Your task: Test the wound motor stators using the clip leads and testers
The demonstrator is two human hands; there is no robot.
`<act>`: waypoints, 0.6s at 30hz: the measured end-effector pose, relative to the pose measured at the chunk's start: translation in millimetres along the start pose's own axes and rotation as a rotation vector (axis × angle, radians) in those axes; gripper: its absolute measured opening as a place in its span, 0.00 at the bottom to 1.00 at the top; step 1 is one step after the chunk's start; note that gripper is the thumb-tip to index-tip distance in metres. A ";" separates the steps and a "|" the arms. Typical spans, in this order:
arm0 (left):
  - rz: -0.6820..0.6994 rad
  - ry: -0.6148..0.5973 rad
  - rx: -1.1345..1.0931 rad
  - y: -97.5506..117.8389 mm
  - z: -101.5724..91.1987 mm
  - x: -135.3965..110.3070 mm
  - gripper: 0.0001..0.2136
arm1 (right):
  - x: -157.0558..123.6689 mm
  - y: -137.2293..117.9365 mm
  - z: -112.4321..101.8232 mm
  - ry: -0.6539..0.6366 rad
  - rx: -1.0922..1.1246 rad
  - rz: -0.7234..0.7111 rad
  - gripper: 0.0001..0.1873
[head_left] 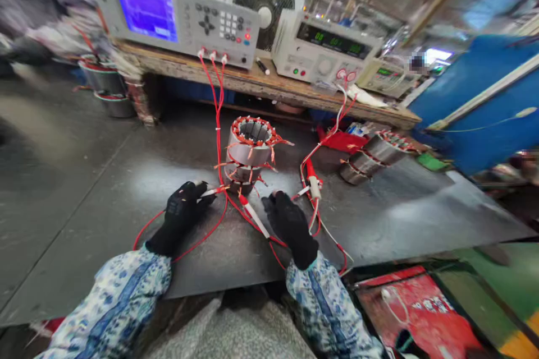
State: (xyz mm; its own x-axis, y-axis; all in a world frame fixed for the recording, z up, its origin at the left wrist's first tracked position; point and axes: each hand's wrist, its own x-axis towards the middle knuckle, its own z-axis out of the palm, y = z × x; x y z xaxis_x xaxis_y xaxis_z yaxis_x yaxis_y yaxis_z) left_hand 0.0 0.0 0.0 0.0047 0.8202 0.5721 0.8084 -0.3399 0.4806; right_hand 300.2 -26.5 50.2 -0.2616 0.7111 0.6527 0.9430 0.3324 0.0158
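One probe point(214, 191) pointing right, stator stack point(249, 155) upright

One stack of hollow, silver-grey metal cylinders point(247, 156), red and white insulation lining the top rim, stands upright on a dark grey tabletop point(105, 219). Its bore is open at the top; tiers appear slightly out of line. Orange-red wire ends project at the rim and between tiers. One slim white probe with a red front end point(209, 192) is held at left, nearly level, tip at the stack's base; contact cannot be confirmed. A second white, red-ended probe point(256, 217) slants in front, red end toward the base.
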 end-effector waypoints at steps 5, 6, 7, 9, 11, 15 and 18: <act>-0.023 0.039 0.006 5.6 -6.7 5.5 0.14 | 25.6 11.6 2.1 -0.176 0.183 -0.124 0.10; -0.025 0.040 0.008 7.1 -7.6 5.9 0.14 | 28.8 11.8 3.3 -0.148 0.228 -0.109 0.10; -0.028 0.038 0.009 8.8 -8.4 6.0 0.13 | 30.9 11.4 4.5 -0.097 0.265 -0.087 0.09; -0.038 0.038 0.006 12.1 -9.4 5.5 0.11 | 31.6 9.8 7.2 0.023 0.323 -0.070 0.08; -0.041 0.050 0.009 14.2 -8.9 4.5 0.09 | 29.4 9.2 11.5 0.108 0.372 -0.079 0.07; -0.023 0.064 0.060 12.1 -4.2 2.9 0.06 | 26.5 12.1 24.7 0.174 0.423 -0.080 0.06; 0.004 0.090 0.082 8.9 -1.1 1.1 0.06 | 27.9 13.8 30.2 0.186 0.441 -0.083 0.05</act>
State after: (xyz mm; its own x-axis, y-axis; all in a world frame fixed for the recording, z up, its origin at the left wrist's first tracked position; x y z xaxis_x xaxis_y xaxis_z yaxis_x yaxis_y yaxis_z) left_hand 6.6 -2.6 5.6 -0.0419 0.7732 0.6328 0.8542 -0.3008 0.4241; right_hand 299.7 16.6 45.7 -0.2533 0.5611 0.7880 0.7329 0.6430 -0.2222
